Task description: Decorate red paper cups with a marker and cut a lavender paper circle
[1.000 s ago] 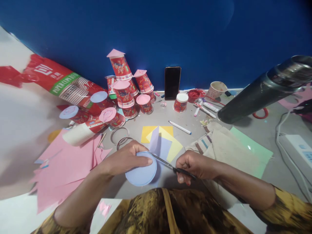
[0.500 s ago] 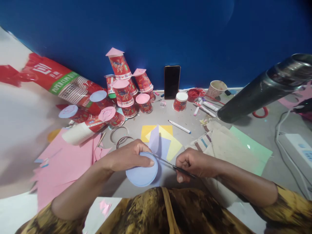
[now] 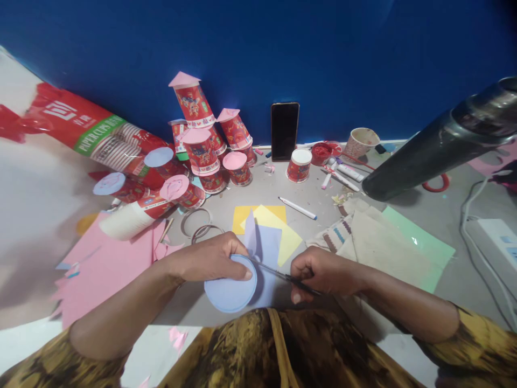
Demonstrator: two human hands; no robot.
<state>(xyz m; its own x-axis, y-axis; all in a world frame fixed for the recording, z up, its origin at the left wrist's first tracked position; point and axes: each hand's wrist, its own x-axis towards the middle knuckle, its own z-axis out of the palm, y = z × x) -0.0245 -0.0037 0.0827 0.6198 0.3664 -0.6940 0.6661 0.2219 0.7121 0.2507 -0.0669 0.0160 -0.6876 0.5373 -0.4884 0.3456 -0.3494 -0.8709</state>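
Pinched between thumb and fingers of my left hand (image 3: 214, 257) is a round light-blue paper disc (image 3: 228, 293), its outline edged in darker blue. My right hand (image 3: 319, 272) is closed around the black handles of a pair of scissors (image 3: 297, 279). The blades point left and reach the disc's upper right edge, close to my left fingertips. A thin upright strip of the same blue paper (image 3: 250, 231) stands at the cutting spot. Under and behind the hands lie a blue sheet (image 3: 271, 242), a yellow sheet (image 3: 283, 231) and an orange sheet (image 3: 239, 220).
Stacked red paper cups (image 3: 197, 153) with pink tops stand back left, beside a bag of paper cups (image 3: 109, 134). Pink sheets (image 3: 117, 269) lie at left. A phone (image 3: 285, 132) leans on the blue partition. A dark flask (image 3: 420, 151) and a power strip (image 3: 496, 240) are at right.
The blue disc and my left hand have shifted slightly left and turned a little. The scissors stay at its edge, and the upright strip leans differently. The view has moved slightly.
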